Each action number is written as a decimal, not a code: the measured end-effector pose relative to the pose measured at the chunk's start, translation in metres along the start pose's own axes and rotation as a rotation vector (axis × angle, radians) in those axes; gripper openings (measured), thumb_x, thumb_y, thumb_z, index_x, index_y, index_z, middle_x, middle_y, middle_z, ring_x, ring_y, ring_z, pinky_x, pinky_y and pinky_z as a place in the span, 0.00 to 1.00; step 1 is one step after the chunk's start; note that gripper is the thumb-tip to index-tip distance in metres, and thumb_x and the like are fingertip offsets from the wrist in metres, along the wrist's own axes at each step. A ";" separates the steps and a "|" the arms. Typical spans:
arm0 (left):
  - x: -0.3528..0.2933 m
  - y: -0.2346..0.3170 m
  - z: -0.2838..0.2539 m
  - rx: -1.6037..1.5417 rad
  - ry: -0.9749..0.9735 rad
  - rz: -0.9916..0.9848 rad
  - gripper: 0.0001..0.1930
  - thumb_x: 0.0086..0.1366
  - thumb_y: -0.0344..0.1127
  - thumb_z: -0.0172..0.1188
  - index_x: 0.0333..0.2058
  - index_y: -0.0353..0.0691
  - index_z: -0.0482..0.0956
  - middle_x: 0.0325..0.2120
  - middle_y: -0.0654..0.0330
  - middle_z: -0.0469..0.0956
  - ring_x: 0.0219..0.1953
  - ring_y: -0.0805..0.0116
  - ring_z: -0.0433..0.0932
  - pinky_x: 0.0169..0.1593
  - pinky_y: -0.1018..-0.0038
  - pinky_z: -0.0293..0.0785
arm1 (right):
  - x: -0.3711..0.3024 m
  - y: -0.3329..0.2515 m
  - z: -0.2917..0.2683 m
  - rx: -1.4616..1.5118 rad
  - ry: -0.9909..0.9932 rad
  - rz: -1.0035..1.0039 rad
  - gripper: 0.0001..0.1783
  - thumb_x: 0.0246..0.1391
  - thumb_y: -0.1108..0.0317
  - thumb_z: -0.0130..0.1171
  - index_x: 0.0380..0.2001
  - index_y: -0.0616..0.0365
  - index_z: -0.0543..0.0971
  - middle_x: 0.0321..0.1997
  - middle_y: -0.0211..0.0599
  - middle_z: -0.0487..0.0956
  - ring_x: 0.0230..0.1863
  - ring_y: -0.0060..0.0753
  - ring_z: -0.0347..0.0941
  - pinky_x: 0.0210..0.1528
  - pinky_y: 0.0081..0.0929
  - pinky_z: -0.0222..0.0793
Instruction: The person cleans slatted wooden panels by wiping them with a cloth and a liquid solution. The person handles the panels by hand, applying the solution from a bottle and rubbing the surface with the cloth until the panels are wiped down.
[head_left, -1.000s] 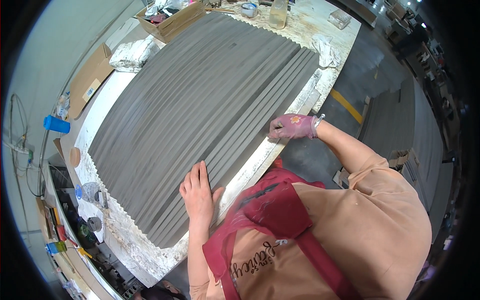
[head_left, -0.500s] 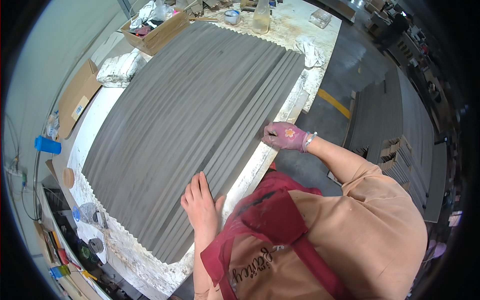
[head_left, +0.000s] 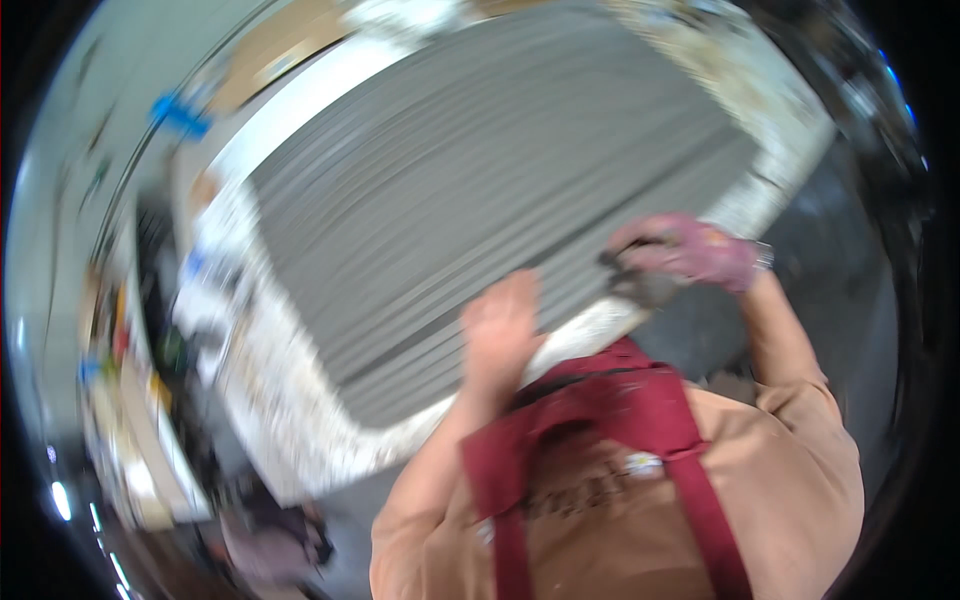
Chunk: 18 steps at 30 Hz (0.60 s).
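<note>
Long grey strips (head_left: 440, 170) lie side by side in a wide block on a white, stained worktable (head_left: 280, 390). My bare left hand (head_left: 503, 325) rests near the block's close edge, fingers stretched out flat on the strips. My right hand (head_left: 685, 250), in a pink-purple glove, is at the edge nearest me, further right. Its fingers curl over a small dark grey thing (head_left: 645, 287), too smeared by motion to name. A darker line runs between some strips close to both hands.
A brown cardboard box (head_left: 280, 50) and a white bundle (head_left: 410, 15) are at the far left. Beyond the table's left end, a blue container (head_left: 182, 115) and a shelf (head_left: 150, 440) with mixed items show blurred. Grey floor (head_left: 830, 260) lies to the right.
The view has swung, so the table appears turned and shifted right. My right hand has come in over the strips' edge with a dark thing under its fingers; my left stays on the strips.
</note>
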<state>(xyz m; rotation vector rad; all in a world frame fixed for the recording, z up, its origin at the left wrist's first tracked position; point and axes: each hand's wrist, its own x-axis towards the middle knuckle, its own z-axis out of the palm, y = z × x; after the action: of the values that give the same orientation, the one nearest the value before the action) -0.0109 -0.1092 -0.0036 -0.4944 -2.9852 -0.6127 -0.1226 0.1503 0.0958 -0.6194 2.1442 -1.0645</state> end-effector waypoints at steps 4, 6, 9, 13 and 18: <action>-0.001 -0.004 0.009 0.099 0.019 0.020 0.41 0.47 0.44 0.68 0.60 0.39 0.62 0.59 0.56 0.64 0.58 0.59 0.64 0.56 0.58 0.61 | 0.084 -0.049 0.024 -0.080 0.099 -0.230 0.22 0.59 0.58 0.57 0.52 0.60 0.73 0.45 0.38 0.77 0.41 0.26 0.74 0.45 0.26 0.70; -0.010 -0.012 0.031 0.278 0.182 -0.002 0.42 0.45 0.48 0.68 0.60 0.43 0.64 0.58 0.57 0.64 0.59 0.61 0.63 0.57 0.58 0.60 | 0.132 -0.093 0.055 -0.298 -0.068 -0.380 0.24 0.59 0.56 0.56 0.53 0.58 0.73 0.46 0.40 0.77 0.42 0.29 0.74 0.47 0.27 0.70; -0.028 -0.020 0.015 0.262 0.246 -0.046 0.43 0.43 0.49 0.69 0.59 0.43 0.65 0.57 0.57 0.65 0.57 0.62 0.63 0.57 0.60 0.59 | 0.202 -0.146 0.125 -0.449 -0.244 -0.572 0.25 0.59 0.56 0.55 0.56 0.54 0.69 0.48 0.46 0.76 0.49 0.47 0.74 0.53 0.41 0.68; -0.042 -0.023 -0.006 0.190 0.273 -0.036 0.35 0.49 0.43 0.62 0.57 0.38 0.67 0.54 0.55 0.67 0.55 0.60 0.65 0.58 0.64 0.60 | 0.311 -0.203 0.210 -0.707 -0.117 -0.952 0.25 0.60 0.54 0.52 0.58 0.50 0.68 0.53 0.48 0.75 0.50 0.49 0.74 0.51 0.42 0.69; -0.044 -0.027 0.014 0.091 0.282 -0.024 0.24 0.54 0.36 0.54 0.51 0.38 0.74 0.52 0.52 0.70 0.58 0.56 0.65 0.60 0.55 0.62 | 0.423 -0.229 0.311 -0.611 -0.060 -0.875 0.21 0.62 0.53 0.43 0.45 0.55 0.77 0.46 0.50 0.79 0.46 0.45 0.77 0.46 0.38 0.71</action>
<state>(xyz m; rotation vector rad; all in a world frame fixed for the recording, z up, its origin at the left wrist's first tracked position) 0.0220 -0.1408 -0.0315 -0.3350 -2.7397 -0.4988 -0.1521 -0.4131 -0.0033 -1.9662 2.1548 -0.7274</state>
